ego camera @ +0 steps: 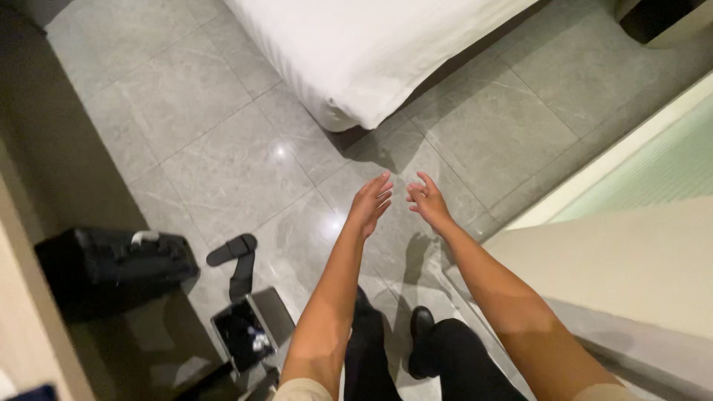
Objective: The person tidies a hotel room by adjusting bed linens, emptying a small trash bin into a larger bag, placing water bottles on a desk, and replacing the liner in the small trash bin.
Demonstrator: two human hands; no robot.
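Head view: our left hand (369,203) and right hand (426,200) hang released, empty (nothing grasped yet), near the white bed (371,52).

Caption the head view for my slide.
Both hands, left hand and right hand, open and empty above grey floor near white bed.
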